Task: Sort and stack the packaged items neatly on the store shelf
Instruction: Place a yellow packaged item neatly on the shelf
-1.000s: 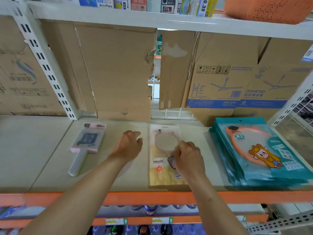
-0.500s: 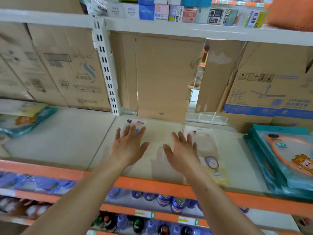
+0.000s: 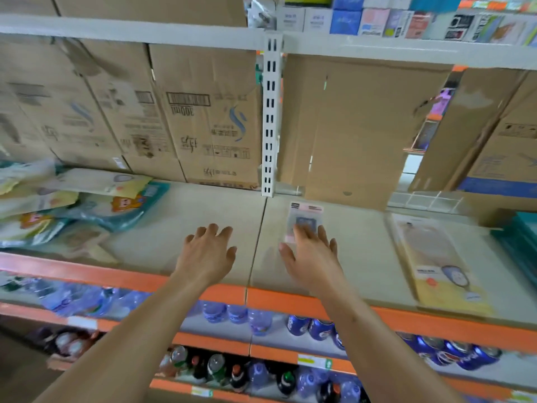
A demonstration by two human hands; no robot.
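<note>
While both arms reach over shelf (image 3: pixel 162 228), left hand (image 3: pixel 207 253) is palm down over bare board, fingers spread and slightly bent, holding nothing. Right hand (image 3: pixel 315 257) also flat, fingers spread wide. Its fingertips cover lower end of pink-topped packet (image 3: pixel 305 212); cannot tell whether they press it. Yellow packet (image 3: pixel 441 266) lies flat, well to right. Untidy pile of packets (image 3: pixel 87 199) lies at left end, apart from both hands.

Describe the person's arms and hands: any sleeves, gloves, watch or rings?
Both arms are bare as far as the frame's lower edge, with no sleeve in view. The left hand and the right hand are ungloved. No ring, watch, bracelet or marking shows on either, though the picture is slightly blurred.
</note>
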